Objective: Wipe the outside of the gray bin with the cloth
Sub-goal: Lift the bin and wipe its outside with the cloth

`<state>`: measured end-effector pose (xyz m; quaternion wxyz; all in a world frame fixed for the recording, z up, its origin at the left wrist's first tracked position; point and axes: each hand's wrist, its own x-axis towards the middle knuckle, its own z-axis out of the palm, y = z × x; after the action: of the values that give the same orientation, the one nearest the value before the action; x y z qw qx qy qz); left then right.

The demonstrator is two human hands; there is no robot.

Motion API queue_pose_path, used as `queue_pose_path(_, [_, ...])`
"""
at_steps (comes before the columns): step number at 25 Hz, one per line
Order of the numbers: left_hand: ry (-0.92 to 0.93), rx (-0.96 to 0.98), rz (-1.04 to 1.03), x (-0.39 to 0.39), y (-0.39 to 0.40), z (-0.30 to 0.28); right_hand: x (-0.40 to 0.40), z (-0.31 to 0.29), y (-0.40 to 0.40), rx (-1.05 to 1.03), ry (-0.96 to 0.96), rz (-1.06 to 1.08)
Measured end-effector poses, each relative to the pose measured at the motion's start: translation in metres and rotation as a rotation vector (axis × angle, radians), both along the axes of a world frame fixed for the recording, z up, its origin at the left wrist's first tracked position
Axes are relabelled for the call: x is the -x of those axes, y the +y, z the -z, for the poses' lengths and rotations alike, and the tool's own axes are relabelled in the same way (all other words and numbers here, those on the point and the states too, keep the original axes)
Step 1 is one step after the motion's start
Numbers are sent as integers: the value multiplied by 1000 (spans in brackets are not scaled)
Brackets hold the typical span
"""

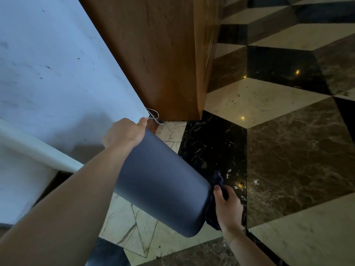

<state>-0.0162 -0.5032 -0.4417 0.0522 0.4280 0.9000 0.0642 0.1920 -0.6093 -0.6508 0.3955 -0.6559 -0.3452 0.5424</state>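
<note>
hands: our left hand (124, 132) grips one end of the gray bin (161, 187), held tilted above the floor | our right hand (228, 208) presses the dark cloth (212, 214) against the bin's other end | progress: wiping under way, we judge; sides left, share done unclear

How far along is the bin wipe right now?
Done: the gray bin is lifted and tilted, left hand gripping its far end. In hand: the right hand presses the dark cloth against the near end. Left: the long side wall; no wiped streaks show, so coverage can't be judged.
</note>
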Motion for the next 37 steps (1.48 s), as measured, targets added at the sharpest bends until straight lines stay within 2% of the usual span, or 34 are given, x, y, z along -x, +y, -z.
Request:
queue_pose_path(5, [-4, -92, 42, -8, -6, -5, 2, 5, 4, 164, 168, 97])
queue_pose_path(11, [89, -321, 397, 10, -48, 1, 6, 13, 1, 260, 267, 99])
queue_pose_path(16, [-87, -309, 615, 27, -52, 3, 9, 9, -10, 308, 346, 98])
queue_pose_path(19, [-169, -310, 640, 22, -54, 4, 14, 7, -16, 307, 317, 71])
queue_pose_path(24, [-192, -306, 637, 18, -59, 10, 19, 14, -21, 340, 258, 81])
queue_pose_path(29, [-170, -270, 643, 11, -60, 11, 15, 12, -21, 271, 170, 62])
queue_pose_path(31, [-158, -263, 656, 8, -60, 9, 12, 6, -19, 219, 71, 42])
queue_pose_path(34, [-145, -254, 663, 0, -64, 10, 15, -16, -15, 0, -26, 82])
queue_pose_path(37, [-142, -250, 640, -16, -75, 15, 33, -57, -2, -307, 60, 80])
